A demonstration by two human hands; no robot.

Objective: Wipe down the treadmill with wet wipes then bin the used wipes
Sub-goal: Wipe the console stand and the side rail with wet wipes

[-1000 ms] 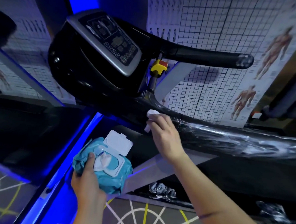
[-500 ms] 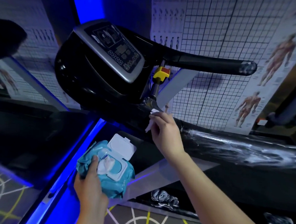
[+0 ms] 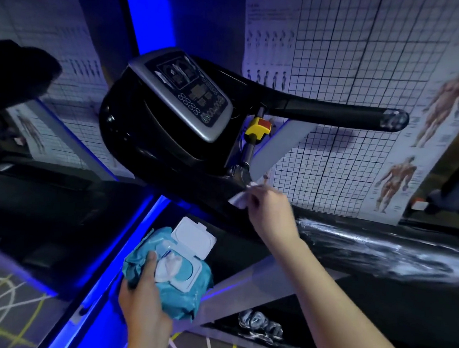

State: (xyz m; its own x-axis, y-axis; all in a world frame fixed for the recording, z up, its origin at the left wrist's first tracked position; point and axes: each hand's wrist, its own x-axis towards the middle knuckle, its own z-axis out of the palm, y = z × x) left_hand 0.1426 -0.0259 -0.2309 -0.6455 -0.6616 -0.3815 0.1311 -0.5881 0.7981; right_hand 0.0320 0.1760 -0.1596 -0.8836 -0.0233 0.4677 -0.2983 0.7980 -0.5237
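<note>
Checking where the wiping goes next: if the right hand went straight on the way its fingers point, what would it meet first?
Probably the metal joint under the console, just past the wipe that the right hand pinches; depth is unclear, so the wipe may be touching it.

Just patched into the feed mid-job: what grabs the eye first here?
The black treadmill console fills the centre, with a blue light strip glowing behind it. Just below it, the right hand pinches a white wipe at the console end of the dark, streaked side rail. At bottom centre, the left hand grips a teal wipes pack with its white lid flipped open.
</note>
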